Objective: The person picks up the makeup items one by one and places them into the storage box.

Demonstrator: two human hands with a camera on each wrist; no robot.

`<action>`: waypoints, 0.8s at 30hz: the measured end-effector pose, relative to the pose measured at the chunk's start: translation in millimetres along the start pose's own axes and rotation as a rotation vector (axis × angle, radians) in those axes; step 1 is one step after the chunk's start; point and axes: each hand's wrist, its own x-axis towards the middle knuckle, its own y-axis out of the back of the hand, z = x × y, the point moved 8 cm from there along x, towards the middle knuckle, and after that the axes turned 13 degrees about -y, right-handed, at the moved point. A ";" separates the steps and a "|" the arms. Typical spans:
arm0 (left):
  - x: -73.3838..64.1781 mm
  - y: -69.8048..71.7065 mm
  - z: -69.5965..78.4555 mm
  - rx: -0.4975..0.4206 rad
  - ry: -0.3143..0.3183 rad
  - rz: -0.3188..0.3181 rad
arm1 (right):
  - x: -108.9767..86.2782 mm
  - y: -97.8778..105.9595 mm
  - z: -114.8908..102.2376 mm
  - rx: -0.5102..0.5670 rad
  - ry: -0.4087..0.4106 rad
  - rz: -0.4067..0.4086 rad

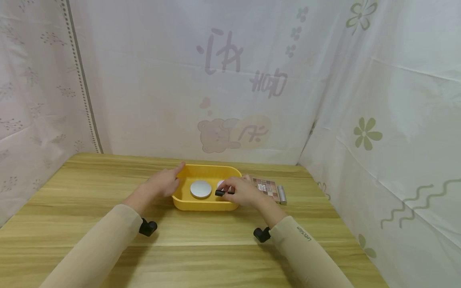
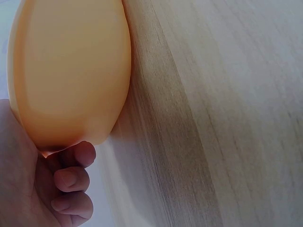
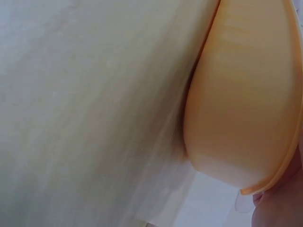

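Observation:
A yellow oblong basin (image 1: 205, 205) stands on the table between both hands. My left hand (image 1: 165, 182) grips its left end; in the left wrist view the fingers (image 2: 73, 179) curl against the outside of the yellow wall. Over the basin's right end, my right hand (image 1: 244, 192) pinches a short black tube (image 1: 220, 193), partly covered by the fingers. Inside the basin lies a round silver tin (image 1: 201, 189). Beside it is a whitish thing (image 1: 219, 184), mostly hidden behind the right fingers. The right wrist view catches the basin's outer wall (image 3: 241, 104) but not the tube.
Right of the basin lies a patterned flat palette (image 1: 265, 188) with lettering, partly behind the right hand. A silver tube (image 1: 282, 195) is at its right edge. The wooden table (image 1: 180, 256) reaches back to printed white curtains (image 1: 144, 100), which also hang at both sides.

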 end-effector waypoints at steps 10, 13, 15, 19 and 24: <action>1.6 -0.8 -2.0 -0.004 0.007 0.004 | 3.6 -2.4 -0.5 -0.021 -0.027 -0.041; 1.5 -0.7 -3.2 -0.001 0.007 0.009 | 3.1 -2.6 -1.2 -0.015 -0.019 -0.040; 1.3 -0.8 -3.5 -0.004 0.007 0.009 | 2.9 -2.6 -1.2 -0.013 -0.018 -0.037; 1.6 -0.7 -3.3 -0.008 0.006 0.010 | 2.0 -1.3 -1.3 -0.004 -0.018 -0.035; 1.6 -1.0 -3.2 0.003 0.002 0.011 | 1.4 -0.4 -1.8 -0.001 -0.018 -0.030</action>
